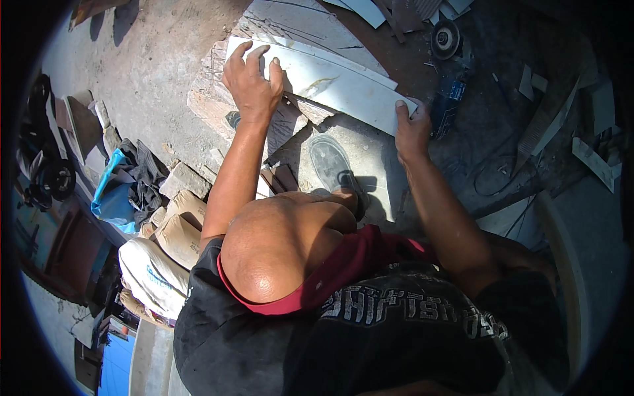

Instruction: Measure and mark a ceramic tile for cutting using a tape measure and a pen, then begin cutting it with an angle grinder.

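A long white tile strip (330, 84) with faint marbled veining slants from upper left to lower right, over rough, broken slabs. My left hand (252, 86) lies on its left end, fingers bent and spread apart, the tips on the tile's face near the far edge. At the opposite end, my right hand (413, 129) grips the strip, thumb on top and the other fingers mostly hidden beneath. A narrower white strip (356, 65) shows along the far edge. Beneath lies a grey stone slab (304, 23) with dark scored lines.
An angle grinder (451, 92) with a round disc lies just right of my right hand. Cut tile offcuts (594, 162) are scattered at the far right. Left are full sacks (155, 270), a blue plastic bag (115, 195) and a stone block (187, 179). My sandalled foot (333, 165) stands below the slabs.
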`<action>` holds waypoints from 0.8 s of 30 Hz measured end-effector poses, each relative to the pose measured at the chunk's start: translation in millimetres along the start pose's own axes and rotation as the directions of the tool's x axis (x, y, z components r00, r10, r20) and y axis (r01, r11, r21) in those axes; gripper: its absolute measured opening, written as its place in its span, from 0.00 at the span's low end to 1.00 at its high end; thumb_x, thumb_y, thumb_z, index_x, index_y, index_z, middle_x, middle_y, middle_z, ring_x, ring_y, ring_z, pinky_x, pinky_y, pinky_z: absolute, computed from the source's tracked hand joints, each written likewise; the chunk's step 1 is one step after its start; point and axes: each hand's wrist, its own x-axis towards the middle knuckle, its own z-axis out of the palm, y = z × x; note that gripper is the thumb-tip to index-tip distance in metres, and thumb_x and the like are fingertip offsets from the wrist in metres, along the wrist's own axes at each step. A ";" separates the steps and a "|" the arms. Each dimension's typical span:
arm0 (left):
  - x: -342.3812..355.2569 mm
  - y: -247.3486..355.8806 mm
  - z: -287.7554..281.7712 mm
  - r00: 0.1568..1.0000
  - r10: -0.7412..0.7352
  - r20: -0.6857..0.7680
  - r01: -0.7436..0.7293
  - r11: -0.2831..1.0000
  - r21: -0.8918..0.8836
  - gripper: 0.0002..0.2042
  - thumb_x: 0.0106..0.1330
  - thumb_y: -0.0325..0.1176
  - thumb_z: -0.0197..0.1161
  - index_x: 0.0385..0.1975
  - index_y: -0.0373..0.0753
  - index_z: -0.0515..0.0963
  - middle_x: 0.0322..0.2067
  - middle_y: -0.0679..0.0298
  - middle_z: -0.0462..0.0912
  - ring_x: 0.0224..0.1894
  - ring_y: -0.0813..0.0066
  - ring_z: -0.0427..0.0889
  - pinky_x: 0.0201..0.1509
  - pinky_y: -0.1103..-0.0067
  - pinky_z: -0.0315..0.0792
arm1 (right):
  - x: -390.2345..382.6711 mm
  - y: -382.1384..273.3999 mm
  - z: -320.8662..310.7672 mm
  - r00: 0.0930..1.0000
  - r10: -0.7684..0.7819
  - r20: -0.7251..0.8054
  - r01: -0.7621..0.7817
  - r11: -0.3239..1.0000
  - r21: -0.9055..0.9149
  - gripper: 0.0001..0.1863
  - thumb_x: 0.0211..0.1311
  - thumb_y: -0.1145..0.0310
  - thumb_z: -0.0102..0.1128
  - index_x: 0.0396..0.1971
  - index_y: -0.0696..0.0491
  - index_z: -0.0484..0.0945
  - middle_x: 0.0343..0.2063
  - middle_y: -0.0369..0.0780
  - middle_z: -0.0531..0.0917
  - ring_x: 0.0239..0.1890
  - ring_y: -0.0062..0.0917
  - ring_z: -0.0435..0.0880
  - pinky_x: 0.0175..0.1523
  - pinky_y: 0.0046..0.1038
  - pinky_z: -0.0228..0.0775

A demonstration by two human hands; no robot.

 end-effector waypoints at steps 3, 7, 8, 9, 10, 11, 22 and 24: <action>-33.5 36.6 -1.4 0.987 0.053 0.152 -0.047 0.998 -0.043 0.26 0.58 0.41 0.67 0.57 0.45 0.73 0.61 0.50 0.66 0.66 0.49 0.61 0.67 0.55 0.52 | 0.7 -1.7 -0.6 0.999 -0.039 -0.020 0.039 0.999 -0.002 0.19 0.65 0.64 0.61 0.48 0.63 0.75 0.44 0.50 0.80 0.46 0.36 0.81 0.53 0.33 0.71; -61.1 58.2 0.7 0.951 0.072 0.302 -0.053 0.996 -0.071 0.31 0.57 0.44 0.68 0.62 0.47 0.69 0.65 0.48 0.61 0.68 0.44 0.58 0.66 0.52 0.51 | 0.5 -1.6 -0.9 1.000 -0.022 -0.017 0.021 0.999 -0.038 0.19 0.64 0.64 0.62 0.48 0.63 0.75 0.43 0.50 0.81 0.45 0.36 0.82 0.52 0.33 0.72; -65.4 60.5 2.0 0.953 0.080 0.293 -0.059 0.995 -0.081 0.31 0.57 0.44 0.68 0.62 0.47 0.69 0.65 0.48 0.61 0.68 0.44 0.58 0.66 0.52 0.51 | 0.3 -1.5 -0.7 0.999 -0.036 -0.020 0.036 0.999 -0.016 0.19 0.64 0.64 0.62 0.47 0.63 0.75 0.42 0.50 0.81 0.44 0.36 0.82 0.51 0.33 0.72; -69.1 61.5 2.9 0.945 0.112 0.307 -0.093 0.993 -0.076 0.31 0.58 0.44 0.68 0.63 0.49 0.69 0.65 0.47 0.60 0.68 0.44 0.58 0.67 0.52 0.50 | 0.2 -1.6 -0.9 0.998 -0.055 -0.029 0.054 0.998 -0.032 0.19 0.63 0.64 0.62 0.47 0.63 0.76 0.41 0.50 0.81 0.43 0.36 0.82 0.51 0.33 0.72; -71.6 61.8 4.1 0.933 0.140 0.332 -0.126 0.990 -0.064 0.32 0.58 0.44 0.68 0.64 0.51 0.68 0.66 0.47 0.60 0.68 0.44 0.57 0.67 0.52 0.50 | 0.4 -2.1 -0.5 0.999 -0.047 -0.025 0.046 0.998 -0.040 0.19 0.63 0.64 0.62 0.47 0.63 0.76 0.41 0.50 0.81 0.43 0.36 0.82 0.51 0.33 0.72; -74.1 62.1 5.0 0.922 0.140 0.362 -0.123 0.990 -0.072 0.32 0.58 0.45 0.67 0.65 0.56 0.68 0.67 0.48 0.59 0.69 0.44 0.56 0.67 0.52 0.50 | 0.2 -2.5 -0.1 0.998 -0.049 -0.028 0.048 0.998 -0.030 0.19 0.63 0.64 0.63 0.46 0.63 0.76 0.40 0.50 0.81 0.42 0.36 0.82 0.50 0.34 0.72; -82.3 60.2 10.1 0.922 0.153 0.356 -0.156 0.988 -0.021 0.32 0.56 0.50 0.65 0.65 0.60 0.70 0.70 0.52 0.59 0.71 0.49 0.55 0.67 0.49 0.50 | -1.1 -13.3 -2.3 1.000 -0.021 -0.020 0.020 0.999 -0.049 0.18 0.62 0.64 0.63 0.46 0.62 0.76 0.40 0.50 0.82 0.42 0.36 0.83 0.49 0.34 0.73; -82.6 62.3 9.9 0.918 0.136 0.373 -0.147 0.989 0.001 0.32 0.56 0.50 0.65 0.65 0.60 0.70 0.70 0.51 0.60 0.72 0.49 0.55 0.67 0.48 0.49 | -3.9 -19.0 -3.4 1.000 0.020 -0.010 -0.019 0.999 0.031 0.20 0.63 0.63 0.62 0.48 0.62 0.75 0.42 0.51 0.82 0.43 0.37 0.83 0.49 0.35 0.74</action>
